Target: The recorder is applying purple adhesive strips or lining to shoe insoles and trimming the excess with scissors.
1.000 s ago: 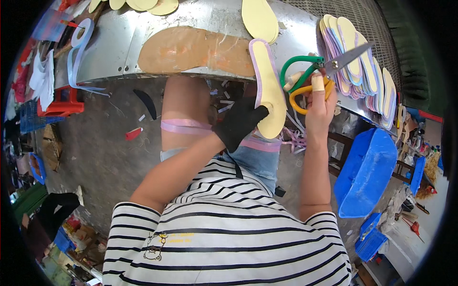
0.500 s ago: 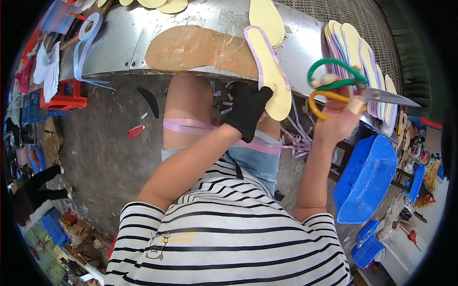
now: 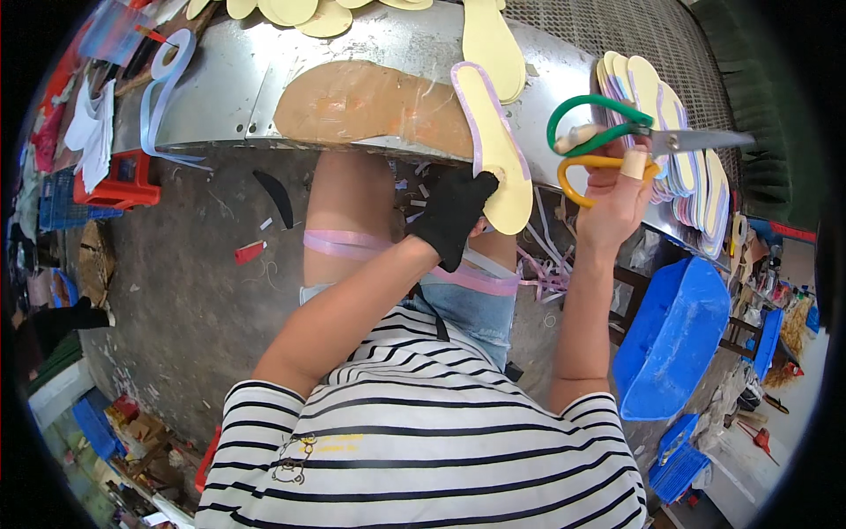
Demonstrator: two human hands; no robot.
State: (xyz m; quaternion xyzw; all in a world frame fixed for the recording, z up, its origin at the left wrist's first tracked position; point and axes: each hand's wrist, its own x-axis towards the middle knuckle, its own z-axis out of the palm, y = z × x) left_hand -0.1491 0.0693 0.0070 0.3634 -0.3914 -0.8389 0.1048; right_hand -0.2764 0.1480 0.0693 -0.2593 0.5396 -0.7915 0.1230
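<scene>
L hand (image 3: pixel 456 214), in a blk glove, pinches the lower end of a yellow insole (image 3: pixel 502 181) w/ lilac edging, thumb on top; forearm slants up to the R across the lap. Insole's other end is over the tabletop's (image 3: pixel 211 93) front edge; can't tell if touching. R hand (image 3: pixel 614 207) raised, forearm near vert., fingers curled thru handles of scissors (image 3: pixel 683 141), blades pointing R. Sm. yellow lettering (image 3: pixel 337 443) on striped shirt (image 3: pixel 432 410), too tiny to read.
</scene>
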